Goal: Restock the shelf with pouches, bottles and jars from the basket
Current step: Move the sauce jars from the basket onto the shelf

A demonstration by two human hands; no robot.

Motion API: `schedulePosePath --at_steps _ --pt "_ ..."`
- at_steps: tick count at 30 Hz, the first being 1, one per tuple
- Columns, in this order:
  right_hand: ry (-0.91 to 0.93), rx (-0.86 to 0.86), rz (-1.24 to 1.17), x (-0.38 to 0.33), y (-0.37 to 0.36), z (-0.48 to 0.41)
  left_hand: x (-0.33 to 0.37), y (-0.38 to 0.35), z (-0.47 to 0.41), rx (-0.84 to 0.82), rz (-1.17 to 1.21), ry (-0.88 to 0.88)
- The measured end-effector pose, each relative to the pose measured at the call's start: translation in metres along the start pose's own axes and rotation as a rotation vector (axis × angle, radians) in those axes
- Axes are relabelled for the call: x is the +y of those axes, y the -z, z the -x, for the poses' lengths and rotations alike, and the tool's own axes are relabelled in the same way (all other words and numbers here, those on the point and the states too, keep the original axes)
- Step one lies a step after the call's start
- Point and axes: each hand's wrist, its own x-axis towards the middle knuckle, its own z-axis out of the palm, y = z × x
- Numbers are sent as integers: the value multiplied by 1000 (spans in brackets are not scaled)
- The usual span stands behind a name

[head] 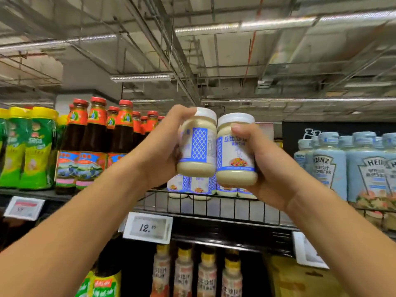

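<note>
Jars of creamy white dressing, two of them: our left hand [165,146] wraps its fingers round the left jar [198,146], our right hand [267,168] grips the right jar [235,151]. We hold them side by side above the wire-fronted shelf [214,209], just over matching jars [199,188] between dark sauce bottles [94,142] and Heinz bottles [327,166].

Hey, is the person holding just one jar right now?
No, the left hand grips one white-lidded jar and the right hand grips a second jar beside it.
</note>
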Motion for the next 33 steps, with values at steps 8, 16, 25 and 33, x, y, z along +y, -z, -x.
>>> schedulePosePath --at_steps 8,16,25,33 --pt "-20 96 119 -1 -4 -23 -7 28 -19 -126 -14 -28" --pt "-20 49 166 3 16 -23 -24 25 -47 -269 -153 -113" --pt "-57 91 201 2 50 -29 -34 -6 -63 -155 -32 -14" --pt "-89 92 421 6 85 -30 -44 3 -71 -286 -354 -42"
